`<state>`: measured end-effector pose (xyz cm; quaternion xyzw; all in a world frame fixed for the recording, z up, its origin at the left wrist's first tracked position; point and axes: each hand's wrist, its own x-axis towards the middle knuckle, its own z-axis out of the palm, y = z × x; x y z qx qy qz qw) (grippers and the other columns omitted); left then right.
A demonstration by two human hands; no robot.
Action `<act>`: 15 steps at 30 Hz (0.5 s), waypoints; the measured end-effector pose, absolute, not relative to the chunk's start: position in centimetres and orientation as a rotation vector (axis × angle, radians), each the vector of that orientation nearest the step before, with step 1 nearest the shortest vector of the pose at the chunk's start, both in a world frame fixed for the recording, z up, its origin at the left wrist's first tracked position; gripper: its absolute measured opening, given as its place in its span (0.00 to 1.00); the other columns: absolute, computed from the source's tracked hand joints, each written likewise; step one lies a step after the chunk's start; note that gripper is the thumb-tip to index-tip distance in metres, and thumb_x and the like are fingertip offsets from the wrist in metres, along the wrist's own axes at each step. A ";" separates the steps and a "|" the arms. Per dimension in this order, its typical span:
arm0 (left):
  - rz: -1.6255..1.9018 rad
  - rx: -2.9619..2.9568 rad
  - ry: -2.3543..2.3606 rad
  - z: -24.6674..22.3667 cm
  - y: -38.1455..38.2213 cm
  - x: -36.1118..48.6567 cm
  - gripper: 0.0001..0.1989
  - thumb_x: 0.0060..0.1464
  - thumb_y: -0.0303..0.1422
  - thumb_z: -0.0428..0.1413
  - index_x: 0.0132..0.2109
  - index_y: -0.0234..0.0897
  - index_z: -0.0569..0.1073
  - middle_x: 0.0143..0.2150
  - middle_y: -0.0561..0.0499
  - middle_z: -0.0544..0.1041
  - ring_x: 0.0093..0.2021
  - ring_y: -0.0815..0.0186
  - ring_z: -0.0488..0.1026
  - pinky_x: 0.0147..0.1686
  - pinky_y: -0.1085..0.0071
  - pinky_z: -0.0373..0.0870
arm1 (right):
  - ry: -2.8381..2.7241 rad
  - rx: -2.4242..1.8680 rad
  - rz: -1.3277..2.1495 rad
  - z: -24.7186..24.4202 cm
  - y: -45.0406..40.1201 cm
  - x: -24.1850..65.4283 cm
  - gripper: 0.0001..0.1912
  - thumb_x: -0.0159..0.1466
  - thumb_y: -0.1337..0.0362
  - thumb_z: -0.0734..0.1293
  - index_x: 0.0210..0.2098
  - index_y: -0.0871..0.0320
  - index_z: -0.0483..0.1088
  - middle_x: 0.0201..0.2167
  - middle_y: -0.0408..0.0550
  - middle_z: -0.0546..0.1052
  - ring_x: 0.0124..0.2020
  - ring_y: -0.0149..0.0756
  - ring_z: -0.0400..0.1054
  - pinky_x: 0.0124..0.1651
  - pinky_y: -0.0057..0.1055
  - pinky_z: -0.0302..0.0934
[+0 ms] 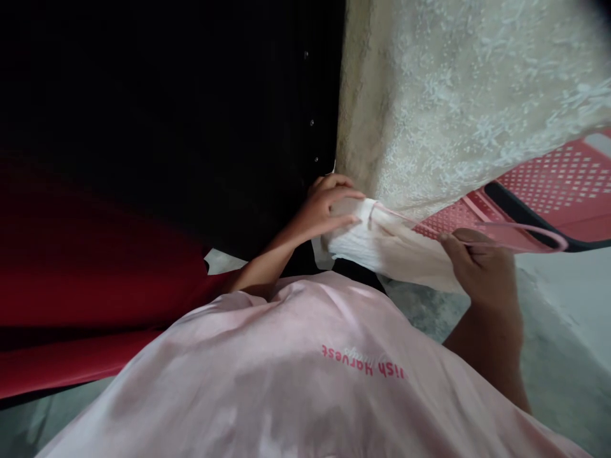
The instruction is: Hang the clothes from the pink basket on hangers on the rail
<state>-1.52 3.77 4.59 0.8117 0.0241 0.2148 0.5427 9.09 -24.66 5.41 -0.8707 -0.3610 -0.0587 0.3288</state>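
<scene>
A white cloth [405, 251] with a gathered edge stretches across the middle, between my two hands. At its gathered end, my left hand [329, 207] grips it, the thumb on the near side and the fingers on the far side. A thin pink cord [539, 232] runs from that end to the right. My right hand [487, 264] is closed, pinching the cord between thumb and fingers. Beyond the right hand, the cord's free part bends round in a loop. The right fingertips are partly hidden.
Black cloth [167, 114] with small studs fills the upper left, above red cloth [95, 267]. A pale lace-patterned fabric [453, 95] hangs at the upper right. A red perforated plastic chair [563, 175] with a black armrest stands right. My pink shirt [286, 381] covers the bottom.
</scene>
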 end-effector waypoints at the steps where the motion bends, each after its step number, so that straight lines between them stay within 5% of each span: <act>1: 0.486 1.995 0.024 4.7 3.7 -1.6 0.15 0.41 0.32 0.67 0.41 0.42 0.80 0.55 0.48 0.71 0.59 0.53 0.63 0.63 0.58 0.54 | -0.956 -2.253 -0.215 5.6 -24.7 9.0 0.25 0.68 0.54 0.61 0.19 0.60 0.54 0.17 0.41 0.55 0.21 0.25 0.50 0.30 0.29 0.44; 5: 0.540 2.107 0.128 3.9 3.7 -1.1 0.25 0.42 0.32 0.67 0.51 0.44 0.77 0.62 0.47 0.66 0.64 0.49 0.56 0.65 0.55 0.50 | -0.962 -2.209 -0.244 5.8 -25.0 8.8 0.25 0.68 0.56 0.63 0.19 0.60 0.54 0.17 0.40 0.55 0.21 0.25 0.50 0.29 0.29 0.44; 10: 0.611 1.974 0.193 2.1 4.3 -0.4 0.24 0.52 0.29 0.60 0.57 0.43 0.72 0.60 0.47 0.70 0.64 0.53 0.61 0.63 0.59 0.54 | -0.836 -2.073 -0.436 5.3 -25.4 8.8 0.21 0.66 0.59 0.65 0.20 0.60 0.58 0.19 0.41 0.58 0.22 0.25 0.52 0.29 0.29 0.45; 15: 0.816 2.060 0.198 0.4 6.1 0.1 0.09 0.63 0.36 0.52 0.45 0.37 0.74 0.44 0.47 0.78 0.47 0.59 0.73 0.52 0.62 0.67 | -0.901 -2.196 -0.166 5.8 -26.0 8.7 0.24 0.66 0.56 0.64 0.19 0.60 0.54 0.18 0.40 0.55 0.21 0.25 0.51 0.28 0.29 0.45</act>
